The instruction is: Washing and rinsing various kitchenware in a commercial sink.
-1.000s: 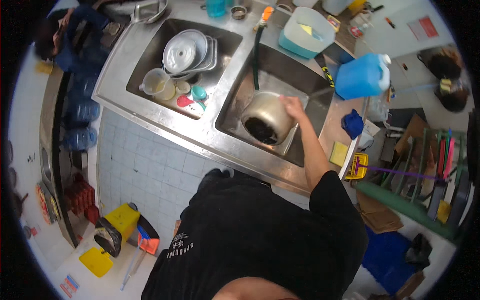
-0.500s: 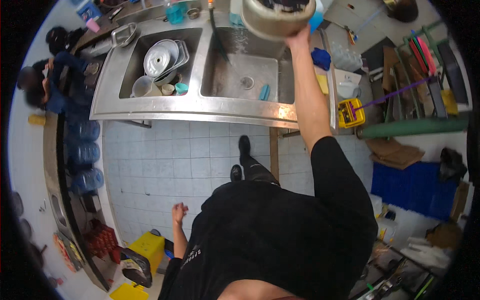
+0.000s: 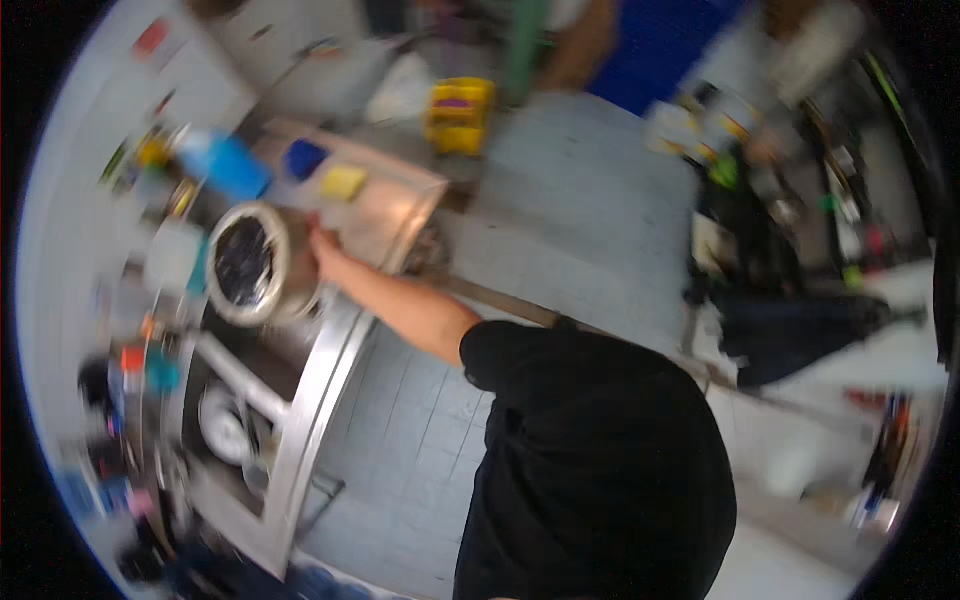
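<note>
The person's right hand (image 3: 325, 250), partly closed, grips the side of a tilted, dark-mouthed metal pot (image 3: 296, 272) above the steel bench (image 3: 388, 205). A yellow sponge (image 3: 344, 182) and blue cloth (image 3: 304, 158) lie on the bench; the left hand's state cannot be told, being out of sight.

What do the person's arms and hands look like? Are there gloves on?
No glove shows on the right hand, though it's blurry. The forearm is bare too, below a black short sleeve. The left hand and arm are out of view.
</note>
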`<state>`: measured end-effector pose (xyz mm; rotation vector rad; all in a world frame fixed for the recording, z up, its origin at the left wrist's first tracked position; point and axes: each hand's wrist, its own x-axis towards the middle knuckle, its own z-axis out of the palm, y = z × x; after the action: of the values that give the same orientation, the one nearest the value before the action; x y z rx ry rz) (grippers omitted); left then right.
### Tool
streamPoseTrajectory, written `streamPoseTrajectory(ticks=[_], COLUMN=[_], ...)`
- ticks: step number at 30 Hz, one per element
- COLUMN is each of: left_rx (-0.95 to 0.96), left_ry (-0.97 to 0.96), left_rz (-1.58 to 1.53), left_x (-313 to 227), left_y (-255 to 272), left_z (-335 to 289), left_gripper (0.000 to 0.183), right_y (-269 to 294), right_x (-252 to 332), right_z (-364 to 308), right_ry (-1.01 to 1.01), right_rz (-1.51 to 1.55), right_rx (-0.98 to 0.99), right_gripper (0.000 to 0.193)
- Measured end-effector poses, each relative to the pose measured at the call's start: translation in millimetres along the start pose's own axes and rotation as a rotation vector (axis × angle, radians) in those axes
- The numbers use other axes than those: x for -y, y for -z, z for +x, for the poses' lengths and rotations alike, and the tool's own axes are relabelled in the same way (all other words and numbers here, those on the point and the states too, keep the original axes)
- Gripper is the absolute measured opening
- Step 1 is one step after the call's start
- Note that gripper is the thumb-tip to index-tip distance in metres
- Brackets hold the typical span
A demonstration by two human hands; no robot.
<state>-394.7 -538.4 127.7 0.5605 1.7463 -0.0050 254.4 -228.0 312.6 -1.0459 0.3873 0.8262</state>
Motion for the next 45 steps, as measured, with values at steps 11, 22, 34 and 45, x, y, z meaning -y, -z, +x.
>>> streamPoseTrajectory(ticks=[11,22,34,45], left_rx=[-0.067,0.206,0.404,0.671], left_ry=[-0.278,-0.309,-0.320,-0.363], left_rz=[0.311,0.814,0.992,0.958], left_x=[-161.3,-65.2,-39.6,-93.0], left_y=[-95.1,-491.0,-848.6,-1109.7], left_z=[-28.7,-151.7,-259.7,-309.5], left_gripper=[0.037,0.042,0.045,0.047], right_y=[580.3,1012.9,1245.5,1467.2], right_x=[324.7,481.1,692.6,820.7], right_z=[-170.7,-128.8,-39.0,-30.5], right_ry=[0.439,0.509,0.502,0.299], right_rz=[0.105,-1.208,-1.280,-1.338], right_rx=[-0.226,-0.719,-1.233,-1.748], right_gripper=[0.075,0.046,0.019,0.029])
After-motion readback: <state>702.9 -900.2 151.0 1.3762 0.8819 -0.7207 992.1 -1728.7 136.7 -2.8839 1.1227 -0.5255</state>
